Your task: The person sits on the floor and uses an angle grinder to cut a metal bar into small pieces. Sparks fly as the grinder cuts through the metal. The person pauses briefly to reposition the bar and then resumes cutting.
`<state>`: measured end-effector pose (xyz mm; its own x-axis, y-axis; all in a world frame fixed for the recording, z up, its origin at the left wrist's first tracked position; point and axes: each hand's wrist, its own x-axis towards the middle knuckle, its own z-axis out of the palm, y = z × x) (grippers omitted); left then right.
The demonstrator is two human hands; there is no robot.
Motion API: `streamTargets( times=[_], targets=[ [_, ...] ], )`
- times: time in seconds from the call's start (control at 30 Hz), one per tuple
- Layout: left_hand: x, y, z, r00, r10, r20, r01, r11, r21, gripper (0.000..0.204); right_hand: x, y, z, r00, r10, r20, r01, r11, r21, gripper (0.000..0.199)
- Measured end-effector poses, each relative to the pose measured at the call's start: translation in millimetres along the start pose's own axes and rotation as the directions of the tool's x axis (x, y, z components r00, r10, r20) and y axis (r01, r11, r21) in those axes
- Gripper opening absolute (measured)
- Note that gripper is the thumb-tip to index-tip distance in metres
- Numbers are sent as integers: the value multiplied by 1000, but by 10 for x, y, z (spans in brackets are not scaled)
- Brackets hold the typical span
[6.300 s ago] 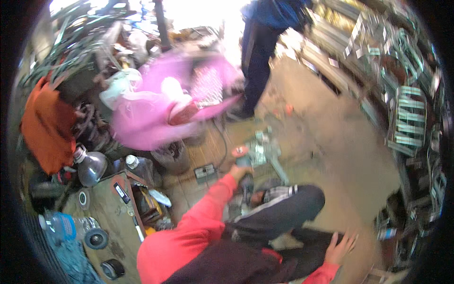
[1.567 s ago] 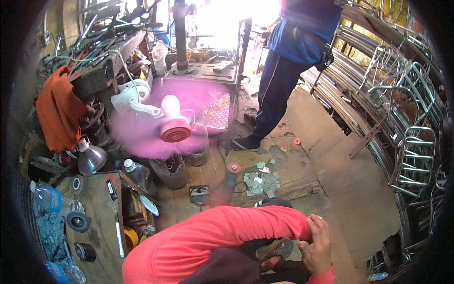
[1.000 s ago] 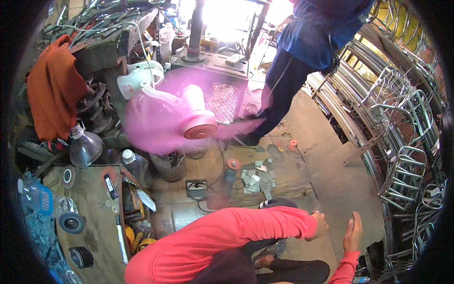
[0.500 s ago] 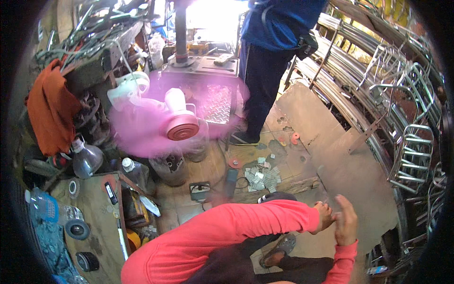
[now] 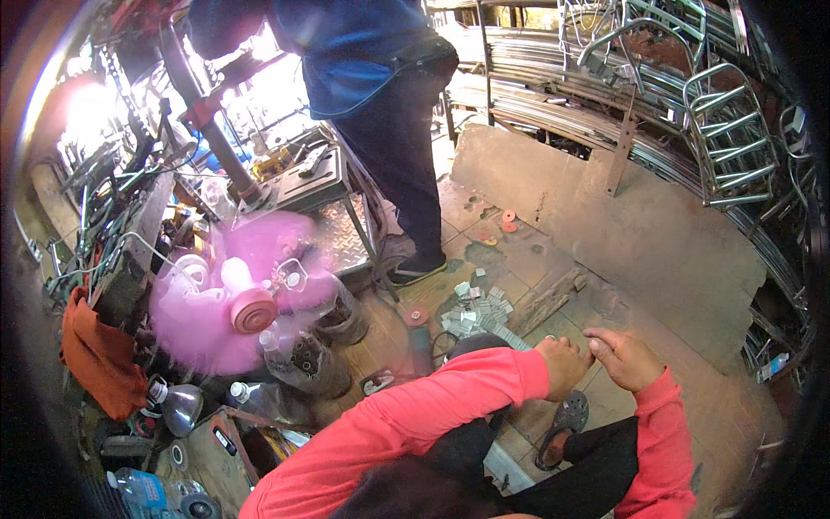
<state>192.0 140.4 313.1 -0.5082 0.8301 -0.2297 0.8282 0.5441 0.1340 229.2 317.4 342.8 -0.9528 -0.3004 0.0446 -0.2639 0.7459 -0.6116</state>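
Note:
In front of my knees, my left hand (image 5: 564, 367) has its fingers curled closed. My right hand (image 5: 626, 358) is right beside it, thumb and fingers bent together toward the left fingertips. Whatever lies between the fingers is too small or hidden to make out. Beyond my left forearm, a heap of small silvery metal pieces (image 5: 477, 313) lies on the tiled floor, next to a rough wooden plank (image 5: 546, 303). A dark tool with a red disc (image 5: 416, 317) stands to the left of the heap.
A fan (image 5: 253, 310) with blurred pink blades spins at left, among plastic bottles (image 5: 179, 406). A co-worker in blue (image 5: 363, 73) stands by a metal stand (image 5: 298, 183). A large flat sheet (image 5: 596, 216) lies at right, before racks of metal tubes (image 5: 536, 82).
The view has swung to the right, so surroundings appear further left. My right hand, raised with fingers extended before, has lowered and bent its fingers against my left hand.

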Motion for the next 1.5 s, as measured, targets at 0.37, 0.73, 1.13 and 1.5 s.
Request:
streamTargets(
  times=[0.37, 0.73, 1.13, 1.5],
  targets=[
    [-69, 349, -261, 663, 146, -735, -449, 862, -234, 58, -134, 638, 141, 933, -120, 339, 215, 942, -259, 27],
    [13, -682, -178, 842, -388, -375, 277, 907, -317, 53, -639, 614, -589, 650, 203, -732, -40, 971, 234, 65],
    [-67, -384, -51, 987, -130, -92, 105, 965, -239, 45, -2090, 388, 1011, 302, 583, -754, -373, 801, 469, 57],
    [61, -137, -50, 998, -23, -59, 8, 970, -245, 41, -1896, -76, 571, 639, 468, -610, -516, 849, 111, 53]
  ],
)
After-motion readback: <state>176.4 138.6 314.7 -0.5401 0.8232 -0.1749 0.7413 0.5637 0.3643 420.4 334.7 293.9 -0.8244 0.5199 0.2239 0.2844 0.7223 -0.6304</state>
